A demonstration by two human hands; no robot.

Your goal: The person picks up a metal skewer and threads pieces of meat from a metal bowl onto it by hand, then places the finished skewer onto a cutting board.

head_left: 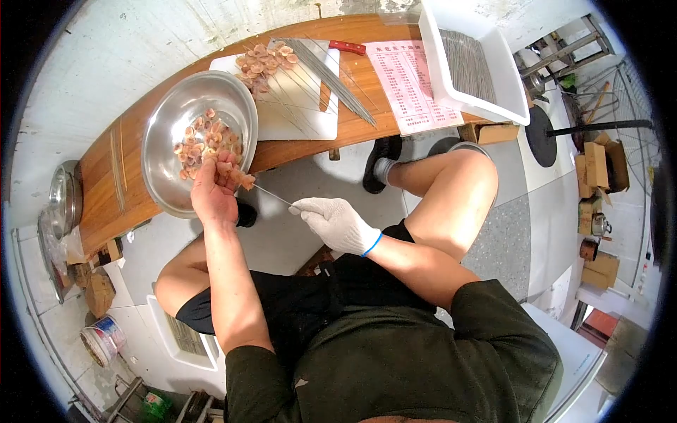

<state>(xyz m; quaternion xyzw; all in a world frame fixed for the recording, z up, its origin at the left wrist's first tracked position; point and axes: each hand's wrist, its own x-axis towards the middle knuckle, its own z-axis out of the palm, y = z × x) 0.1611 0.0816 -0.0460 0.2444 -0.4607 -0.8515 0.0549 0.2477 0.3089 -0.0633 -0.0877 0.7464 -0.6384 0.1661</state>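
Note:
A metal skewer [271, 196] runs from my gloved right hand [330, 222] toward the steel bowl. My right hand, in a white knit glove with a blue cuff, is closed round its near end. Pinkish meat pieces [238, 176] are threaded at the skewer's far end. My bare left hand [214, 192] is at the bowl's near edge, with its fingers closed on this meat. Inside the steel bowl [163, 134] lie several small round pieces of meat [204, 137]. Part of the left fingers is hidden among the meat.
A white cutting board [321, 123] holds loaded skewers [264, 63] and bare metal skewers [324, 77]. Beyond lie a red-handled knife [347, 47], a printed pink sheet [405, 84] and a white bin [522, 111] of skewers. My knees flank the wooden table's [106, 225] near side.

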